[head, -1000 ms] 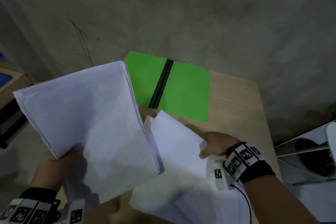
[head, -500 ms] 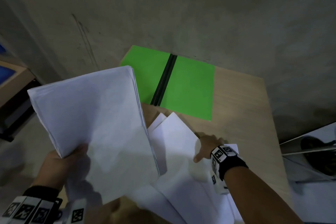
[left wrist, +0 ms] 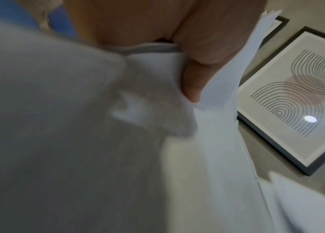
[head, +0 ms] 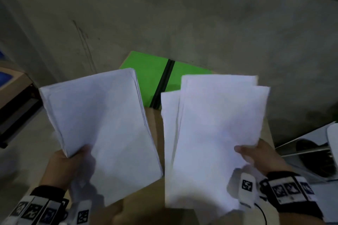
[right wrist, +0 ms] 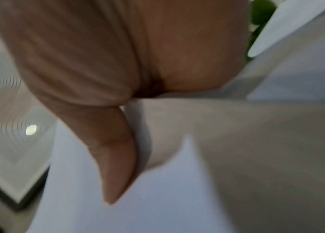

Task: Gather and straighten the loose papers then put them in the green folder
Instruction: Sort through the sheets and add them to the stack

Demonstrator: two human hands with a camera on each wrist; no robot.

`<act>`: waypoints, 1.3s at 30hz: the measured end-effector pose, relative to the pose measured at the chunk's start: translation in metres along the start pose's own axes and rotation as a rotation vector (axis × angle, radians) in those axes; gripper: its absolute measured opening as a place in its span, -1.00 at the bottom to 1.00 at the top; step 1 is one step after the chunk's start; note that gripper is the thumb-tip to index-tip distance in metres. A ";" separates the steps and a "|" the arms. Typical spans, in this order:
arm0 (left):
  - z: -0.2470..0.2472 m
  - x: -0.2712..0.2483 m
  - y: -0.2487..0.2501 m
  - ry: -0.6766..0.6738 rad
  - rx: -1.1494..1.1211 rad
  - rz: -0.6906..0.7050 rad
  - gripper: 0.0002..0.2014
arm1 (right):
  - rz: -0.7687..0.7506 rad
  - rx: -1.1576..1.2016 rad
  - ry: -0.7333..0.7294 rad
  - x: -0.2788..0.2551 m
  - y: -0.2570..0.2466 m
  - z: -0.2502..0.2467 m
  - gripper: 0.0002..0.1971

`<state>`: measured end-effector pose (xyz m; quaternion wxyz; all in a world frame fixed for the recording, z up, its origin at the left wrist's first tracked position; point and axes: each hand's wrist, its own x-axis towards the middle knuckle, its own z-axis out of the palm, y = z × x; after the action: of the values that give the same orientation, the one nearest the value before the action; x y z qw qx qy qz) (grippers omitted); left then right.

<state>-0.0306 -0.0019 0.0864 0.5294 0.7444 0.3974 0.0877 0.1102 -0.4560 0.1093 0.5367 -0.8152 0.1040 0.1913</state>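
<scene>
My left hand (head: 73, 159) grips a fairly even stack of white papers (head: 102, 126) by its lower left corner and holds it up above the table. My right hand (head: 256, 153) pinches a second, fanned bunch of white sheets (head: 214, 129) by its right edge, thumb on top, also raised. The green folder (head: 151, 78) lies open flat at the table's far end, its black spine (head: 162, 84) showing between the two bunches; its right half is mostly hidden. In the left wrist view the thumb (left wrist: 195, 78) presses on paper (left wrist: 217, 141). The right wrist view shows the thumb (right wrist: 115, 165) on sheets (right wrist: 157, 197).
The wooden table (head: 155, 128) shows between the two bunches and ends near a grey concrete wall (head: 182, 23). A white object with a dark opening (head: 314, 151) stands at the right. Framed line-art pictures (left wrist: 297, 97) appear in the wrist views.
My right hand has lifted the loose sheets off the table and now holds them up beside the left stack. The left stack has stayed raised, turning slightly more upright.
</scene>
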 end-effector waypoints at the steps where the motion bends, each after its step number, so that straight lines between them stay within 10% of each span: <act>1: 0.001 -0.002 0.004 -0.023 0.000 -0.016 -0.73 | -0.015 0.132 0.000 -0.006 -0.003 -0.003 -0.68; 5: 0.013 -0.008 0.010 -0.109 -0.059 -0.007 -0.44 | -0.092 0.458 -0.123 -0.020 -0.017 0.009 -0.43; 9: 0.033 -0.019 0.021 -0.170 -0.127 0.012 -0.65 | -0.072 0.543 -0.171 -0.018 -0.026 0.054 -0.07; 13: 0.046 -0.034 0.035 -0.290 -0.128 -0.022 -0.77 | -0.014 0.485 -0.169 -0.020 -0.029 0.104 -0.54; 17: 0.049 -0.034 0.028 -0.374 -0.234 -0.071 -0.65 | 0.047 0.518 -0.304 -0.027 -0.027 0.132 -0.56; 21: 0.044 -0.047 0.042 -0.497 -0.336 0.012 -0.94 | 0.076 0.501 -0.296 -0.027 -0.023 0.138 -0.50; 25: 0.036 -0.045 0.047 -0.728 -0.585 0.033 -0.15 | -0.049 0.479 -0.145 -0.031 -0.031 0.129 -0.81; 27: 0.035 -0.049 0.053 -0.686 -0.454 0.233 -0.13 | -0.132 0.460 -0.128 -0.039 -0.041 0.123 -0.84; 29: 0.040 -0.056 0.060 -0.610 -0.347 0.395 -0.51 | -0.247 0.434 -0.116 -0.049 -0.050 0.118 -0.75; 34: 0.048 -0.054 0.063 -0.645 -0.381 0.458 -0.75 | -0.188 0.334 -0.148 -0.063 -0.060 0.108 -0.70; 39: 0.044 -0.042 0.061 -0.594 -0.203 0.532 -0.45 | -0.244 0.478 -0.058 -0.063 -0.058 0.115 -0.80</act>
<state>-0.0043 -0.0704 0.1318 0.6508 0.7580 0.0104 0.0414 0.0525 -0.3298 0.1445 0.7357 -0.6662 0.0319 0.1183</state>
